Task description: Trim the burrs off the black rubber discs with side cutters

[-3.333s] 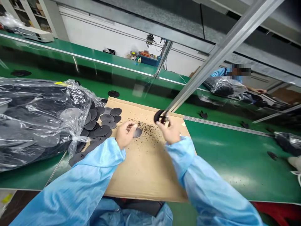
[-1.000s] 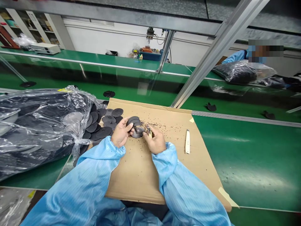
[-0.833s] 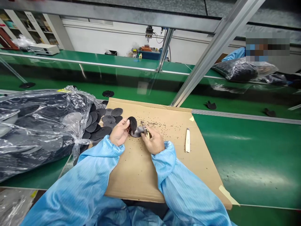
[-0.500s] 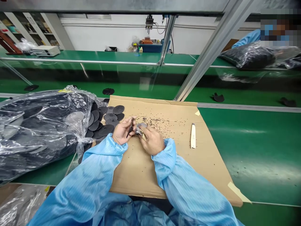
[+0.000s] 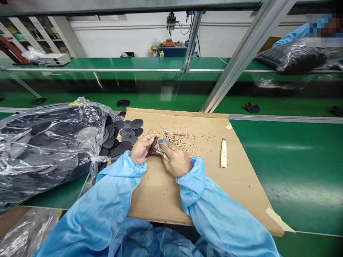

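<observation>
My left hand (image 5: pixel 141 149) grips a thin black disc (image 5: pixel 152 147), tilted nearly edge-on between thumb and fingers. My right hand (image 5: pixel 177 160) is closed round a small silver nail clipper (image 5: pixel 162 152), its tip close to the disc. Just beyond the right fingers shows a grey disc (image 5: pixel 164 142); I cannot tell whether it is held or lies on the board. Tiny black bits (image 5: pixel 178 135) are scattered over the cardboard sheet (image 5: pixel 158 200) under both hands. Several loose black discs (image 5: pixel 123 147) are heaped left of my left hand.
A clear plastic bag (image 5: pixel 50 142) full of dark discs bulges at the left. A cream-handled cutter (image 5: pixel 223 153) lies on the cardboard at right. A metal post (image 5: pixel 249 53) slants up behind the sheet. Across the bench, a person's blue sleeve (image 5: pixel 291 35) shows behind another bag (image 5: pixel 294 55).
The disc in my left hand has turned, showing more of its face. The clipper has shifted slightly in my right hand. The view has moved a little.
</observation>
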A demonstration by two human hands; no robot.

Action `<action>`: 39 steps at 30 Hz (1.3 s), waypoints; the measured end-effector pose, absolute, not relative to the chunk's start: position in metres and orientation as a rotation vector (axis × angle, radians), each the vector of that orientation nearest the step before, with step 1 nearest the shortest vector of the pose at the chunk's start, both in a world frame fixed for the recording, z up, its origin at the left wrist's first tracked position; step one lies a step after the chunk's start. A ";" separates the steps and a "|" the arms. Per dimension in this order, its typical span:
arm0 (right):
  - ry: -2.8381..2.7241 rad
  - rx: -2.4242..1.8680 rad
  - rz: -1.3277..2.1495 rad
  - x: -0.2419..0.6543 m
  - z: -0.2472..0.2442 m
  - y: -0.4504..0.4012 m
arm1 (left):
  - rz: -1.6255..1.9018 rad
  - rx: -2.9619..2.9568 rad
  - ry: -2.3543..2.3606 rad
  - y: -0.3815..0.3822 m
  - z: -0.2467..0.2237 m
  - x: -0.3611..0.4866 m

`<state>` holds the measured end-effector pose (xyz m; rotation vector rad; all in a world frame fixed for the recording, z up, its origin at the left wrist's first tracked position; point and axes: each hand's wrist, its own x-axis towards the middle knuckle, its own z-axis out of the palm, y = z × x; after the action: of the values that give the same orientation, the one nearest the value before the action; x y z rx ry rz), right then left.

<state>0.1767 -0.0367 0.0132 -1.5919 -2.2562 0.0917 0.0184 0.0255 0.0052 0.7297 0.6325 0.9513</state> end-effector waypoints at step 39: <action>-1.849 -1.334 0.505 0.163 0.079 0.019 | 1.313 0.935 0.801 0.033 -0.014 0.043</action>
<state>0.1628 0.0193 0.0788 -1.3344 -1.8490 0.5054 0.0427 0.0332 -0.0137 0.9351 0.8015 1.3132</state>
